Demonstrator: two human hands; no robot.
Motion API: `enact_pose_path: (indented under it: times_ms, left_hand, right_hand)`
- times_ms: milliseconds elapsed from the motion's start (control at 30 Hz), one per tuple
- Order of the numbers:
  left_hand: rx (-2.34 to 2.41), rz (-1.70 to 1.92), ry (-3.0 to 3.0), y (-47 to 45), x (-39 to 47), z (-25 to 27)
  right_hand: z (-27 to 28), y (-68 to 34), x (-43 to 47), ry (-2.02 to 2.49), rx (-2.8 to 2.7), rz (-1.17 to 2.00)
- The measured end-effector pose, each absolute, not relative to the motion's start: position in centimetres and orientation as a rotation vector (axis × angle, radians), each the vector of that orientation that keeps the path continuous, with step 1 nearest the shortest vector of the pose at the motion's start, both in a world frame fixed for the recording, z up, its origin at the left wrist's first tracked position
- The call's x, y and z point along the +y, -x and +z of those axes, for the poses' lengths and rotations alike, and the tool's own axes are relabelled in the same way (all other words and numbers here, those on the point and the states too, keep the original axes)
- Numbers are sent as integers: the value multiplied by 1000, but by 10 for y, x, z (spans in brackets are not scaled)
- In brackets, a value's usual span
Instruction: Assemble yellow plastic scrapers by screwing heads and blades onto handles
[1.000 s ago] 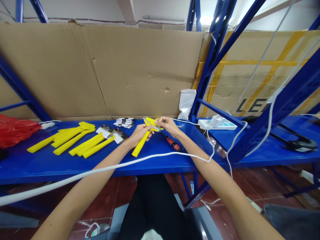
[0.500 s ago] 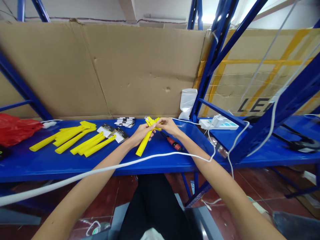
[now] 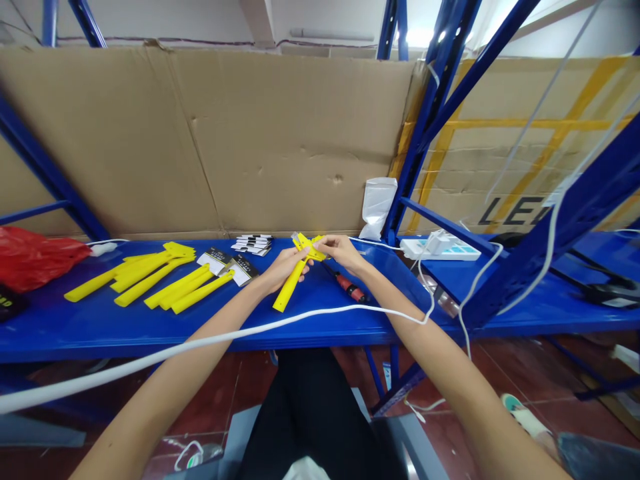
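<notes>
A yellow scraper with a long flat handle and a wide head is held over the blue shelf, its handle slanting down towards me. My left hand is closed around it where handle and head meet. At the right side of the head, the fingers of my right hand pinch together on it; anything small between them is hidden. A red and black screwdriver lies below my right hand. To the left lie several yellow handles, and more yellow scrapers with printed cards at their heads.
A stack of small black and white packets sits behind my left hand. A white cable crosses before my forearms. Power strip, white pouch and blue rack post stand right; a red bag lies far left. Cardboard walls the back.
The fingers of my right hand have shifted slightly on the scraper's head, and more of the head shows. The view has moved slightly. A person's shoe now shows at lower right.
</notes>
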State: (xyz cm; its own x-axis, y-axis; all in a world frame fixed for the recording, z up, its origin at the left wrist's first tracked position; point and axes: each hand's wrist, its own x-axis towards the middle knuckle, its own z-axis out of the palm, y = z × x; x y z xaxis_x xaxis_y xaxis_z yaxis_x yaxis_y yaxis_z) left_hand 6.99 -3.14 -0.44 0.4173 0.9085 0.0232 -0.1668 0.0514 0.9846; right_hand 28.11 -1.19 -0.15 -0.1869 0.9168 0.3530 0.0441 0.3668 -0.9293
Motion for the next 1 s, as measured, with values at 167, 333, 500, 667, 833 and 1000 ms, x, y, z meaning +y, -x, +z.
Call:
enact_pose_path:
  times_ms: [167,333,500,667,833,1000]
  left_hand:
    - [782,951,-1252,-71,-33,-6]
    - [789,960,-1242,-71,-31,-5]
    - [792,946,-1257,-70,-31,-6]
    - [784,929,-1249,-70,-33,-4]
    - [780,934,-1239,-71,-31,-5]
    - [750,952,-1235,-70,-29,-6]
  right_hand:
    - [0,-281,-14,878,-1495,1070]
    - [-1,-280,-14,871,-1465,1087]
    - [-2,-279,-12,847,-1443,1085]
    - [-2,-278,-13,842,-1500,1085]
    - [-2,-278,-14,858,-1524,1040]
    - [0,-280,-16,855,-1521,1022]
